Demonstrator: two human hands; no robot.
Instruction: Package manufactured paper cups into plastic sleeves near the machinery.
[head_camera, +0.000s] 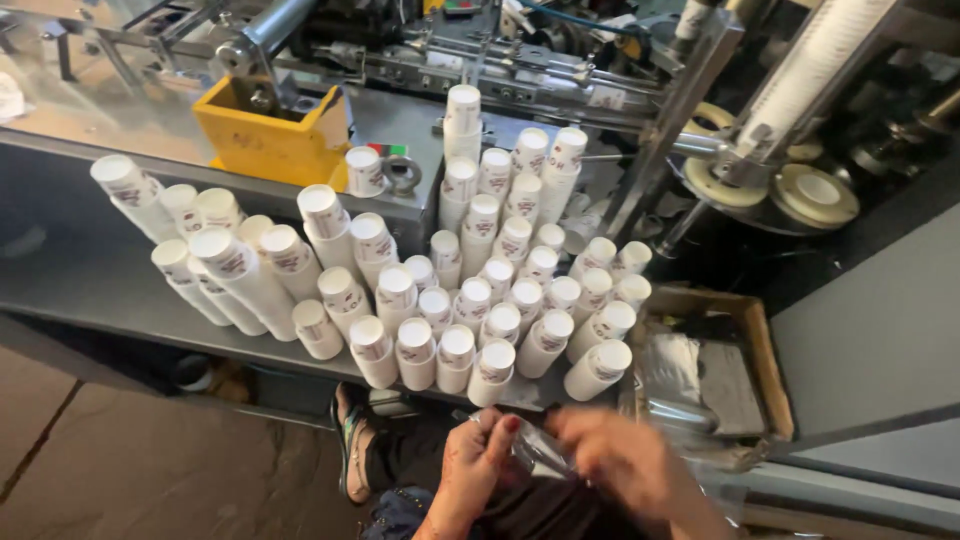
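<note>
I see roughly forty stacks of white paper cups (470, 300) standing bottom-up on the grey table (90, 290), one yellow box (270, 135) behind them, and one wooden tray (760, 350) to the right. Below the table edge my left hand (475, 465) and blurred right hand (625, 460) both pinch one clear plastic sleeve (540, 450), fingers curled shut; its long axis I can't tell

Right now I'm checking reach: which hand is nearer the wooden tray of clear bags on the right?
The right hand: it sits just below-left of the wooden tray. The left hand is farther left, with the clear bag between the two hands.
</note>
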